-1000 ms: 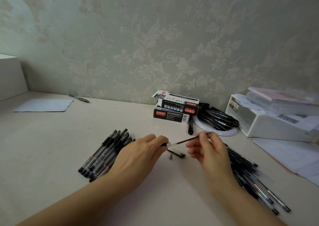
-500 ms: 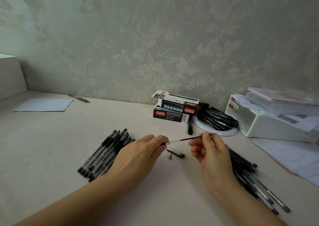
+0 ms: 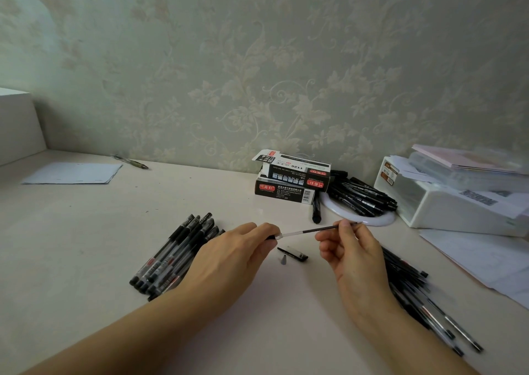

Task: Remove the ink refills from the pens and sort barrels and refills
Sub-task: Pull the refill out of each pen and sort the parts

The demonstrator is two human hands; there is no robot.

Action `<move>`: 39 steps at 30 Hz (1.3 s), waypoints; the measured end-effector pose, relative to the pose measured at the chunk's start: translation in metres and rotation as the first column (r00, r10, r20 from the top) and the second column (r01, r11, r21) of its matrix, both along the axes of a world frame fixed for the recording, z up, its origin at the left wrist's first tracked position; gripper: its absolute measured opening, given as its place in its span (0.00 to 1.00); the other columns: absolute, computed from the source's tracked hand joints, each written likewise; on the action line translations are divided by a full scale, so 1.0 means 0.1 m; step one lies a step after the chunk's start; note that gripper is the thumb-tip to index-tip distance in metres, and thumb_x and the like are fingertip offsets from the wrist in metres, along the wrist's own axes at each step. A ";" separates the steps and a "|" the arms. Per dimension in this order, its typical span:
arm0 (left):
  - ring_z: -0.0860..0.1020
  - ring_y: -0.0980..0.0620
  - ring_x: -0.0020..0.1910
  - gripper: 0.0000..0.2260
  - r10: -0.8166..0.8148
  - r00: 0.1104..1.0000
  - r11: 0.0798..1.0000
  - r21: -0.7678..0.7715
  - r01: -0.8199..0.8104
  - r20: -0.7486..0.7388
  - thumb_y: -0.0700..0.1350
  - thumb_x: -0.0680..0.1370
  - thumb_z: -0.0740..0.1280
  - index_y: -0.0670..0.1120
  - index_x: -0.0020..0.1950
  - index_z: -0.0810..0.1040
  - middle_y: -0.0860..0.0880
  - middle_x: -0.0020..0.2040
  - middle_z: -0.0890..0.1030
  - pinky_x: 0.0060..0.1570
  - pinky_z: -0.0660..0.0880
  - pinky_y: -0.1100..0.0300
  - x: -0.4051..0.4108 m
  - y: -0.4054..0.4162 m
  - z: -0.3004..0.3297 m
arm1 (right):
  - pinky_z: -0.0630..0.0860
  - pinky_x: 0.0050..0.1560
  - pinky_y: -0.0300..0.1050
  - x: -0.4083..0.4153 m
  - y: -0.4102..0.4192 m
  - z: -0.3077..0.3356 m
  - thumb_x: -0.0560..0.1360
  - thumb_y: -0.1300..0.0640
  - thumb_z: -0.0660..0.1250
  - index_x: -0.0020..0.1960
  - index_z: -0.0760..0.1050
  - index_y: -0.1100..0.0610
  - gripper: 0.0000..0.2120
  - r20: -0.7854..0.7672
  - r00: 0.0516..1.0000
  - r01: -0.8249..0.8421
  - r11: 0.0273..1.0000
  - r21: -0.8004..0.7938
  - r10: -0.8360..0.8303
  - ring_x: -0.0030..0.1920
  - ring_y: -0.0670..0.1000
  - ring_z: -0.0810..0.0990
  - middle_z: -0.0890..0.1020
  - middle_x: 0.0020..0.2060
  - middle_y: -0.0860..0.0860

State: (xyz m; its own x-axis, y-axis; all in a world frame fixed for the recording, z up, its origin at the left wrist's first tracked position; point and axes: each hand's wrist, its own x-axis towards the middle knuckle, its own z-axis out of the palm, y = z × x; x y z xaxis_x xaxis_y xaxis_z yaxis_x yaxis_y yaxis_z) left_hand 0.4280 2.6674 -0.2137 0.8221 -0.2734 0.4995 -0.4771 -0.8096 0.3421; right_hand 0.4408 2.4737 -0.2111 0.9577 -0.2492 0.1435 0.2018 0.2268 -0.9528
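My left hand (image 3: 234, 256) grips a pen barrel, mostly hidden in the fingers, its open end showing at the fingertips. A thin ink refill (image 3: 312, 230) sticks out of that end to the right. My right hand (image 3: 352, 248) pinches the refill near its far tip. Below the refill, a black pen cap (image 3: 293, 253) and a small grey tip cone (image 3: 283, 260) lie on the desk (image 3: 86, 231). A row of capped black pens (image 3: 174, 253) lies left of my left hand. Another heap of pens (image 3: 415, 291) lies to the right, partly behind my right wrist.
Two stacked pen boxes (image 3: 290, 181) stand at the back centre, beside a white ring dish piled with black markers (image 3: 362, 193). White storage boxes with papers (image 3: 458, 191) fill the right. A sheet of paper (image 3: 74, 173) and a lone pen (image 3: 131, 162) lie at the back left.
My right hand has moved slightly right and up, drawing the refill further out of the barrel in my left hand. Nothing else has moved.
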 end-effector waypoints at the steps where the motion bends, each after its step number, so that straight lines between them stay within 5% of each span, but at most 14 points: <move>1: 0.73 0.56 0.37 0.18 0.003 1.000 1.000 -0.001 -0.003 -0.001 0.61 0.79 0.45 0.60 0.59 0.70 0.58 0.44 0.75 0.36 0.73 0.58 0.00 0.00 0.00 | 0.77 0.38 0.40 0.00 0.00 0.00 0.83 0.56 0.58 0.47 0.73 0.59 0.10 0.002 1.000 -0.003 1.000 0.002 0.003 0.33 0.46 0.79 0.84 0.35 0.55; 7: 0.73 0.55 0.37 0.13 0.010 1.000 1.000 0.028 -0.009 -0.017 0.58 0.81 0.49 0.60 0.59 0.69 0.57 0.43 0.74 0.35 0.72 0.58 0.00 0.01 0.00 | 0.77 0.34 0.37 0.02 -0.01 -0.01 0.83 0.56 0.58 0.47 0.73 0.59 0.10 0.058 0.998 0.002 0.998 -0.057 0.001 0.33 0.46 0.79 0.85 0.36 0.55; 12: 0.75 0.55 0.40 0.18 -0.016 0.999 1.000 0.018 0.017 -0.037 0.61 0.78 0.45 0.61 0.60 0.69 0.57 0.46 0.75 0.38 0.74 0.54 -0.01 -0.01 0.00 | 0.78 0.36 0.37 0.00 0.01 -0.02 0.82 0.56 0.60 0.45 0.75 0.60 0.10 0.045 0.997 -0.054 0.996 -0.064 0.057 0.34 0.47 0.79 0.85 0.37 0.56; 15: 0.75 0.55 0.40 0.18 -0.028 0.999 1.000 0.006 0.028 -0.030 0.62 0.78 0.45 0.61 0.60 0.69 0.57 0.45 0.75 0.38 0.74 0.54 -0.01 -0.02 -0.01 | 0.77 0.38 0.36 -0.02 0.07 -0.03 0.80 0.56 0.64 0.44 0.80 0.56 0.09 0.043 0.986 -0.149 0.967 -0.207 0.161 0.34 0.46 0.78 0.85 0.39 0.54; 18: 0.75 0.55 0.40 0.16 -0.030 0.999 0.999 -0.016 0.030 -0.011 0.61 0.79 0.46 0.61 0.60 0.69 0.57 0.46 0.76 0.37 0.74 0.54 0.00 -0.01 -0.01 | 0.72 0.38 0.30 -0.05 0.12 -0.07 0.75 0.53 0.71 0.44 0.83 0.48 0.03 0.051 0.967 -0.179 0.809 -0.559 0.250 0.33 0.41 0.75 0.84 0.38 0.45; 21: 0.77 0.55 0.42 0.13 -0.025 1.000 0.999 -0.026 0.025 -0.010 0.59 0.80 0.50 0.61 0.60 0.68 0.57 0.48 0.78 0.39 0.75 0.52 0.01 -0.01 -0.03 | 0.69 0.42 0.31 -0.06 0.11 -0.11 0.71 0.51 0.75 0.47 0.82 0.45 0.05 0.179 0.958 0.030 0.543 -0.839 0.223 0.39 0.41 0.76 0.81 0.41 0.41; 23: 0.77 0.55 0.44 0.11 -0.018 1.000 0.999 -0.034 0.017 -0.007 0.58 0.81 0.52 0.62 0.62 0.67 0.57 0.50 0.78 0.39 0.76 0.52 0.02 -0.02 -0.05 | 0.68 0.45 0.32 -0.04 0.11 -0.13 0.71 0.51 0.75 0.50 0.82 0.46 0.08 0.263 0.939 0.150 0.422 -0.894 0.223 0.42 0.40 0.74 0.78 0.42 0.40; 26: 0.78 0.54 0.45 0.12 -0.009 1.000 1.000 -0.030 0.009 -0.008 0.56 0.81 0.53 0.62 0.64 0.66 0.57 0.51 0.78 0.40 0.76 0.52 0.02 -0.01 -0.07 | 0.69 0.47 0.34 -0.02 0.10 -0.14 0.72 0.49 0.73 0.52 0.82 0.48 0.09 0.254 0.941 0.160 0.366 -0.917 0.223 0.44 0.40 0.73 0.76 0.42 0.41; 35: 0.76 0.53 0.42 0.14 -0.023 0.999 1.000 -0.017 0.022 -0.031 0.54 0.82 0.54 0.64 0.67 0.66 0.56 0.46 0.76 0.39 0.75 0.51 0.02 -0.01 -0.05 | 0.70 0.44 0.33 0.00 0.10 -0.18 0.74 0.54 0.72 0.45 0.83 0.48 0.02 0.189 0.951 0.085 0.380 -0.921 0.245 0.45 0.42 0.76 0.78 0.40 0.43; 39: 0.75 0.54 0.40 0.13 -0.027 0.999 1.000 0.006 0.027 -0.034 0.54 0.82 0.53 0.64 0.66 0.67 0.55 0.44 0.75 0.38 0.74 0.51 0.01 0.00 -0.04 | 0.72 0.39 0.29 0.01 0.08 -0.14 0.74 0.57 0.73 0.42 0.82 0.48 0.05 0.187 0.974 0.052 0.677 -0.735 0.128 0.37 0.42 0.79 0.83 0.36 0.42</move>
